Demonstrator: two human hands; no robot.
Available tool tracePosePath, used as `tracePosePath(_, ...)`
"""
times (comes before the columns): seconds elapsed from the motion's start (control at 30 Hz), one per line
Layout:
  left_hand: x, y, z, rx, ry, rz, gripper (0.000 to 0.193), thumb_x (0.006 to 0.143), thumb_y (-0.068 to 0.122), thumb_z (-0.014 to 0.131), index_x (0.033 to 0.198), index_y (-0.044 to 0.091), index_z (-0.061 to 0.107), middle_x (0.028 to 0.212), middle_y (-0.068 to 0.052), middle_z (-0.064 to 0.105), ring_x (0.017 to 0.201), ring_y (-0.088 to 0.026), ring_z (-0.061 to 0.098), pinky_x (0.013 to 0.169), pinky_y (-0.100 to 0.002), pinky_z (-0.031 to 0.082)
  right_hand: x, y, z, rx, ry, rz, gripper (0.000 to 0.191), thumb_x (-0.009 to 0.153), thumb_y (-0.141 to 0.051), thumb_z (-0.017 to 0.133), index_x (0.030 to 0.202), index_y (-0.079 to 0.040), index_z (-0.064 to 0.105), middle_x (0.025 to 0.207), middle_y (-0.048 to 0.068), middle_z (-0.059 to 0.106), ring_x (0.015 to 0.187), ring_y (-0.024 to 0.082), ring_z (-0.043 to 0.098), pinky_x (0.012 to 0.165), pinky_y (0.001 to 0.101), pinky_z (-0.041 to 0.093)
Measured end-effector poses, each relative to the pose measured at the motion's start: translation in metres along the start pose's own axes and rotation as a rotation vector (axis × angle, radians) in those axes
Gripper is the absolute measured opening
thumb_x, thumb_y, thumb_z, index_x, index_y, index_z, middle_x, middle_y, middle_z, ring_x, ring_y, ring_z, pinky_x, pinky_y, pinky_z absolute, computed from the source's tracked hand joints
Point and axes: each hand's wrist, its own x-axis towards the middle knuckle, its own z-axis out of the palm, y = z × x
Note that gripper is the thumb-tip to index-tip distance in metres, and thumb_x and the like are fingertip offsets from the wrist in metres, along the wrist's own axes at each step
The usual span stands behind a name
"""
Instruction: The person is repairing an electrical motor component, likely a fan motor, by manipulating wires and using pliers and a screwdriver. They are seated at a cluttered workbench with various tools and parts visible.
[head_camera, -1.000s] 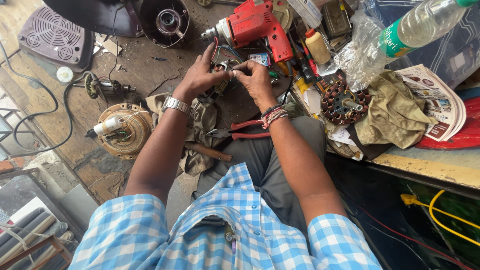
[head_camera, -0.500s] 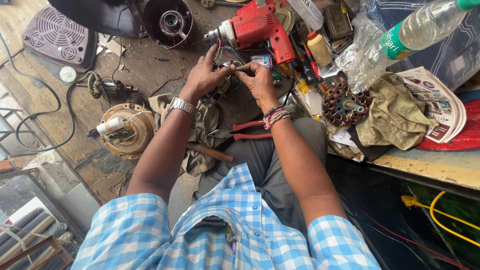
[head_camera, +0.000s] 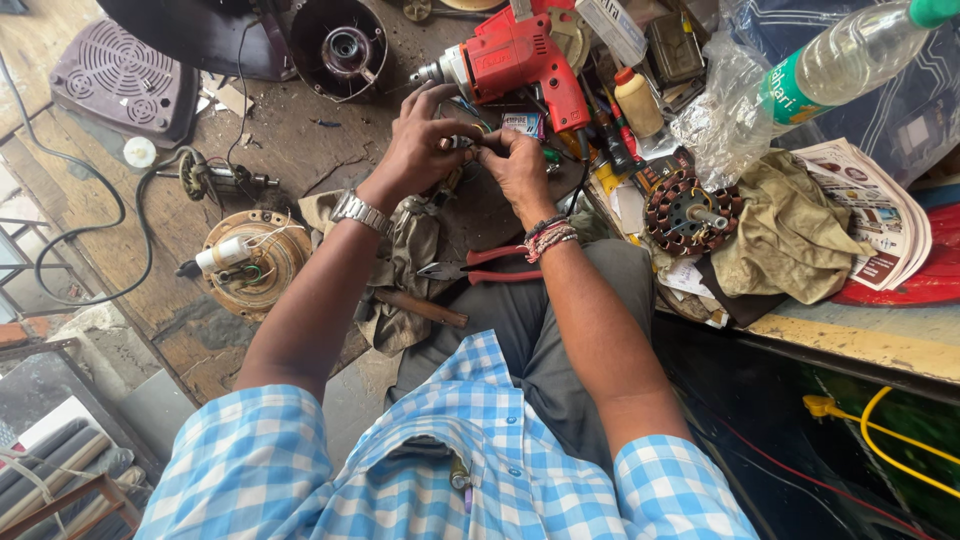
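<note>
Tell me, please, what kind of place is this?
Probably a small electrical repair workshop: a red power drill, a copper-wound motor stator and red-handled pliers lie around the hands on a cluttered wooden bench.

We sit at a worn wooden floor (head_camera: 290, 140) in daylight, a yellow-edged bench (head_camera: 850, 340) to our right, a metal frame (head_camera: 20, 250) at left.

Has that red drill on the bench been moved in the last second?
No. The red drill lies just beyond the hands, beside the yellow bottle, as before.
</note>
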Motion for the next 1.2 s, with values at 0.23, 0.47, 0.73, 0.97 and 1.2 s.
tracePosePath(0.23,0.003,-0.008,-0.004,-0.164,-0.076,-0.011,0.030,0.081,0.024,0.087,0.111,0.022,0.081,0.157,-0.012,0.045,0.145,-0.035,0.037,0.120,-0.046,0.035,-0.004,-0.002,0.003,-0.055,0.074,0.003,0.015,0.086,-0.007,0.082,0.092,-0.004,0.069,0.082,-0.001,0.070,0.075,0.005,0.062,0.068,0.0218,0.052)
tracePosePath(0.47,0.006,-0.005,-0.005,-0.193,-0.100,-0.020,0.028,0.082,0.023,0.085,0.110,0.019,0.079,0.148,-0.010,0.051,0.138,-0.033,0.042,0.116,-0.045,0.038,-0.004,-0.002,0.005,-0.061,0.099,-0.024,0.017,0.088,-0.005,0.080,0.092,-0.004,0.064,0.083,-0.002,0.070,0.075,0.004,0.064,0.069,0.0213,0.054)
tracePosePath(0.73,0.005,0.001,-0.003,-0.170,-0.073,-0.037,0.026,0.081,0.019,0.081,0.106,0.018,0.079,0.142,-0.009,0.054,0.137,-0.032,0.042,0.115,-0.044,0.040,0.001,-0.001,-0.004,0.070,0.000,-0.048,0.012,0.089,-0.002,0.078,0.098,-0.005,0.070,0.090,-0.001,0.073,0.082,0.005,0.066,0.076,0.0228,0.056)
tracePosePath(0.97,0.006,0.004,-0.006,-0.219,-0.099,-0.115,0.026,0.081,0.016,0.077,0.107,0.019,0.079,0.142,-0.008,0.053,0.136,-0.030,0.042,0.116,-0.042,0.040,-0.017,-0.030,-0.036,-0.550,0.121,-0.236,0.018,0.086,-0.007,0.079,0.103,-0.010,0.076,0.095,0.008,0.074,0.086,0.023,0.072,0.076,0.0334,0.057)
tracePosePath(1.2,0.006,-0.001,-0.005,-0.219,-0.085,-0.081,0.027,0.081,0.016,0.078,0.109,0.019,0.079,0.141,-0.008,0.054,0.135,-0.031,0.044,0.116,-0.043,0.039,-0.016,-0.027,-0.021,-0.768,0.014,-0.377,0.027,0.079,-0.013,0.084,0.104,-0.010,0.071,0.105,0.011,0.070,0.102,0.033,0.065,0.089,0.0442,0.051)
